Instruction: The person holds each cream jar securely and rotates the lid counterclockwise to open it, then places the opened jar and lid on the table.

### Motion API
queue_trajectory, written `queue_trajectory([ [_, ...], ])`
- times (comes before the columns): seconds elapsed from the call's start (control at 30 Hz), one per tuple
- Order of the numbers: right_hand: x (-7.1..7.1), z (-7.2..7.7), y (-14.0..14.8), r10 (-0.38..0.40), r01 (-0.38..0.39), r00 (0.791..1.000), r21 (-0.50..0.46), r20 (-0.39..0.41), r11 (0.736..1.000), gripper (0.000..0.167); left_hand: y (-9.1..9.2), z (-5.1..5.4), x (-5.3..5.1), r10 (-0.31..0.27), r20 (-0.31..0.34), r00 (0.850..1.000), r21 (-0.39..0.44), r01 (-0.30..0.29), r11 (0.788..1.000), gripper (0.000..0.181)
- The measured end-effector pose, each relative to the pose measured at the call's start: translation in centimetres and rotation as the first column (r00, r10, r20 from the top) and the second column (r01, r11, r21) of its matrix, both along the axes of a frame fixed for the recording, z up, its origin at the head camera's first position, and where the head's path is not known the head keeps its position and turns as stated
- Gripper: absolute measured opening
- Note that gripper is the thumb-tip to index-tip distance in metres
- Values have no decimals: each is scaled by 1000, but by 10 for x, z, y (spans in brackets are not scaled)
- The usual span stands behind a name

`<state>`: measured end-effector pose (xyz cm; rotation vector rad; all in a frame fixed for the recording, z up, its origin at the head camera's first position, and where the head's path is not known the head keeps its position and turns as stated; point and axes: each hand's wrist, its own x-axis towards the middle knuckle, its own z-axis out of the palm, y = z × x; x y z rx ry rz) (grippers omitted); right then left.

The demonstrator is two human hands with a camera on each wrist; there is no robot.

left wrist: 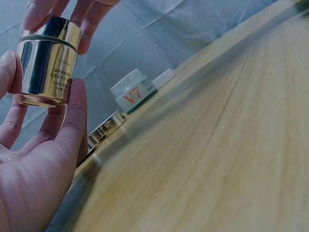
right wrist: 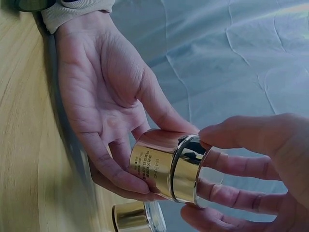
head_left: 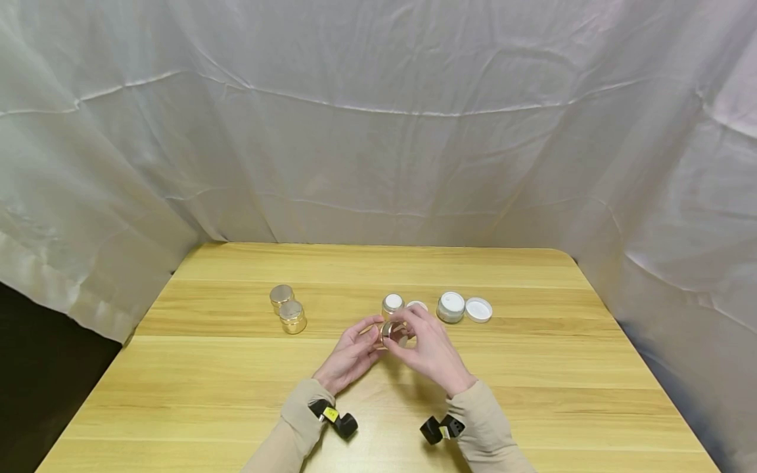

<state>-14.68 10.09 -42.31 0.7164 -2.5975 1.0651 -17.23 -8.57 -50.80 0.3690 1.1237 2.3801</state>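
Both hands hold one shiny gold jar (left wrist: 50, 67) above the table, tilted on its side in the head view. My left hand (head_left: 350, 358) grips the jar's body with thumb and fingers, its palm below it in the left wrist view. The fingers of my right hand (head_left: 432, 348) pinch the gold lid (right wrist: 190, 169), which sits on the jar's mouth. Just beyond the hands stands an uncapped gold jar (head_left: 393, 303) with a white top, and a round lid (head_left: 417, 306) lies beside it, partly hidden by my right hand.
Two closed gold jars (head_left: 282, 295) (head_left: 292, 318) stand at the left on the wooden table (head_left: 207, 381). To the right are a white-topped jar marked V7 (left wrist: 134, 92) and a white lid (head_left: 478, 309) lying next to it. A pale curtain (head_left: 378, 164) hangs behind the table.
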Motion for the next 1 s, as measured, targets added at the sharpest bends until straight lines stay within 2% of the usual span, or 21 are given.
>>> queue_trajectory([
  [0.23,1,0,0,-52,53,997,-18,59,998,40,1,-1,0,2,-1,1000,-14,-2,1000,18],
  [0.37,0,-1,-1,-55,58,996,-41,74,997,39,0,-1,0,-4,-13,1000,-6,4,1000,18],
  [0.47,0,-1,-1,-50,53,996,-39,68,998,39,0,-1,-1,-9,-16,1000,-4,9,1000,19],
  [0.73,0,-1,0,-8,8,1000,14,-18,1000,35,0,-1,0,-8,-5,1000,8,8,1000,18],
  [0.87,0,-2,1,-7,7,1000,14,-9,1000,35,0,-1,-1,-6,-1,1000,3,6,1000,18],
  [1.0,1,-1,0,-44,44,999,17,17,999,39,0,-1,-1,-10,-6,1000,-3,10,1000,19],
])
